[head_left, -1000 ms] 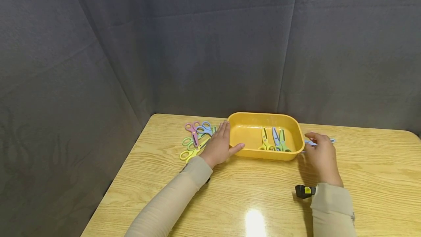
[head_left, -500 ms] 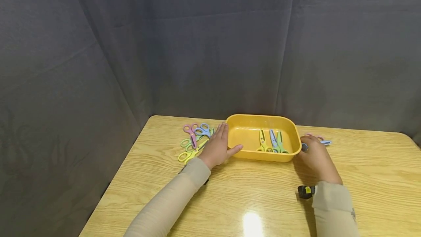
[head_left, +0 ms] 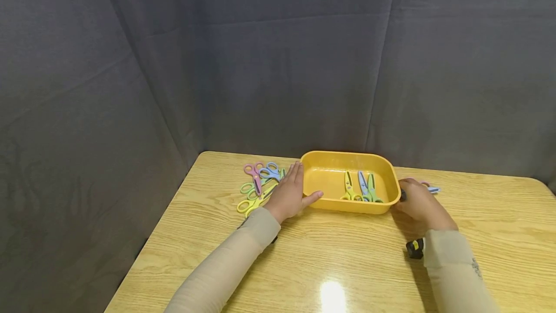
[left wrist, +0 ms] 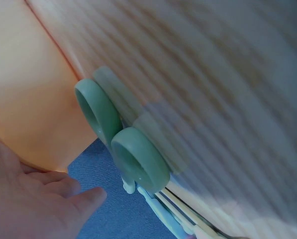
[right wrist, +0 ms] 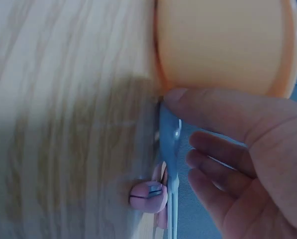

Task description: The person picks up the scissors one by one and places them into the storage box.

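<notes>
A yellow plastic bin (head_left: 347, 204) stands on the table with yellow scissors (head_left: 349, 187), blue scissors and green scissors (head_left: 371, 188) inside. My left hand (head_left: 287, 192) lies against its left end, fingers straight and thumb over the front rim. In the left wrist view, green scissors handles (left wrist: 141, 159) lie near that hand. Beyond the bin's right end, my right hand (head_left: 419, 202) pinches blue scissors at the handle (right wrist: 170, 134), the thumb touching the handle close to the bin. The index fingertip is hidden. Pink scissors (right wrist: 148, 195) lie beside and below them.
Left of the bin lies a pile of scissors: pink (head_left: 253, 173), blue (head_left: 270, 172), green and yellow (head_left: 249, 205). A grey curtain (head_left: 278, 62) hangs behind and to the left of the wooden table (head_left: 339, 255).
My right hand has moved left to the blue scissors' handle by the bin's right end, and its forearm has swung right. My left hand stays against the bin.
</notes>
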{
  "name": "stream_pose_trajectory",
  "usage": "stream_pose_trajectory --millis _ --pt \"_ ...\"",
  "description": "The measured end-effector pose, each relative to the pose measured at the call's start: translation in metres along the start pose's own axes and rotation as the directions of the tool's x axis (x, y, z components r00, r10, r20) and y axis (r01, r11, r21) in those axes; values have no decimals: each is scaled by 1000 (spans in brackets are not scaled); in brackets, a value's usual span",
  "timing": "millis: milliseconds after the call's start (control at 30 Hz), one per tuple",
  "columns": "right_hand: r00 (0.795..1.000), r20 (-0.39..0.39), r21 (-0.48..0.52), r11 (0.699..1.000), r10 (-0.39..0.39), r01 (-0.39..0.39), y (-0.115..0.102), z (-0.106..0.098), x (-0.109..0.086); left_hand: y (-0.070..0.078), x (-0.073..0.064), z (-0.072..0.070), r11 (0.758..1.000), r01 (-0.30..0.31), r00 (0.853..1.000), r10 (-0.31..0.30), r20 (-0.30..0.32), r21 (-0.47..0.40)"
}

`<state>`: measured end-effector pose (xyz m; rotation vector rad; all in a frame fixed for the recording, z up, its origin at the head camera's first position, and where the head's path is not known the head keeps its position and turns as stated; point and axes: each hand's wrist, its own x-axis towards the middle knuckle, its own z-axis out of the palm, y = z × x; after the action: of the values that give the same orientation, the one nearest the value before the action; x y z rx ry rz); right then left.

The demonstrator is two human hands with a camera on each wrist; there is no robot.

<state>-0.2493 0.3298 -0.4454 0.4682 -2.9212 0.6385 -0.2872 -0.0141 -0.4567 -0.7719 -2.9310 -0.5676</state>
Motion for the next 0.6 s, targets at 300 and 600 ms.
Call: stream_pose_trajectory --millis 300,600 --pt "996 59 -62 996 -60 64 7 -2 7 0 0 0 1000 -6 1000 6 -3 2" --pt "990 134 -80 995 -53 64 11 -4 11 0 0 -1 1000 1 1000 -1 2 6"
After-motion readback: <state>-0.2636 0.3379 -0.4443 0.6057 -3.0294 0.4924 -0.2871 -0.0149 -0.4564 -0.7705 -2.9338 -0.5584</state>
